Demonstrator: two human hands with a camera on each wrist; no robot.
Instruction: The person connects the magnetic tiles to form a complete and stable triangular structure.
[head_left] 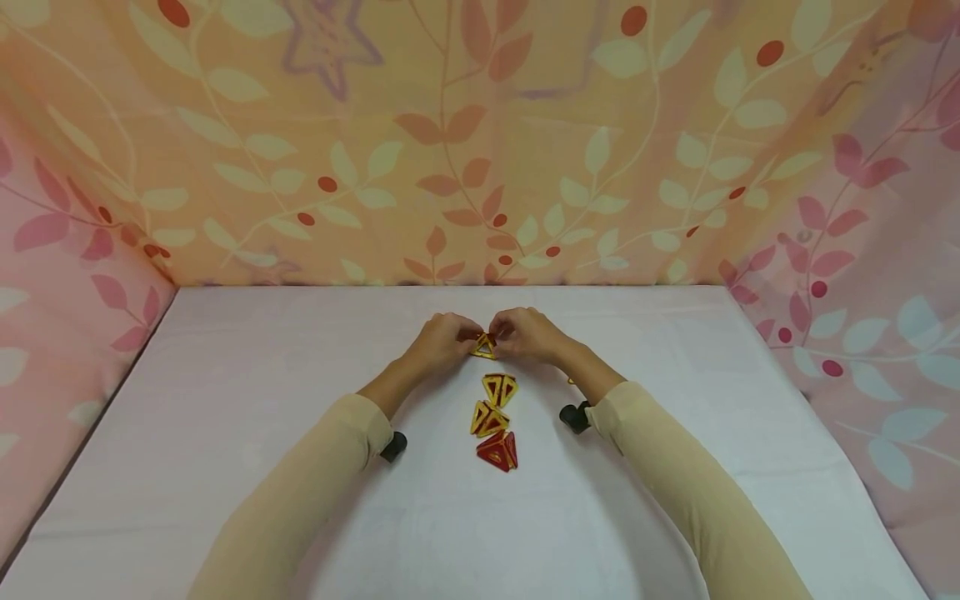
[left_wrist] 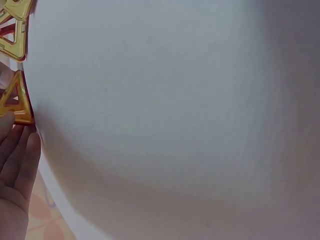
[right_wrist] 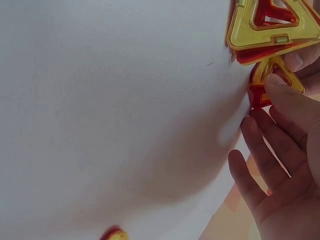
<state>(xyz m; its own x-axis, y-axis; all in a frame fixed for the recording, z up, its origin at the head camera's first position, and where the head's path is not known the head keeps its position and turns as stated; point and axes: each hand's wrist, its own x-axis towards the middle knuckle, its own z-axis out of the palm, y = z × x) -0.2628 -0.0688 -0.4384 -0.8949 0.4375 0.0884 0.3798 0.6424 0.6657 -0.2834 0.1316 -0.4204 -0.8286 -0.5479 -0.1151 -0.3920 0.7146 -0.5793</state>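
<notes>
Near the far side of the table, my left hand (head_left: 446, 340) and right hand (head_left: 528, 333) meet at a small pyramid of yellow and red triangular magnetic tiles (head_left: 483, 348). The left thumb and fingers pinch its yellow tile (left_wrist: 21, 109) at a corner, as the left wrist view shows. In the right wrist view the right thumb presses a yellow face above a red tile (right_wrist: 257, 95), while the other fingers of the right hand (right_wrist: 290, 185) extend below. Closer to the body, a yellow tile pyramid (head_left: 491, 387), another yellow one (head_left: 491, 423) and a red one (head_left: 495, 452) form a line.
A white cloth (head_left: 285, 358) covers the table. By the right forearm lies a small red and yellow piece (right_wrist: 118, 234), mostly cut off in the right wrist view. Black devices (head_left: 393, 447) sit at both wrists. Patterned curtains (head_left: 480, 150) enclose the back and sides.
</notes>
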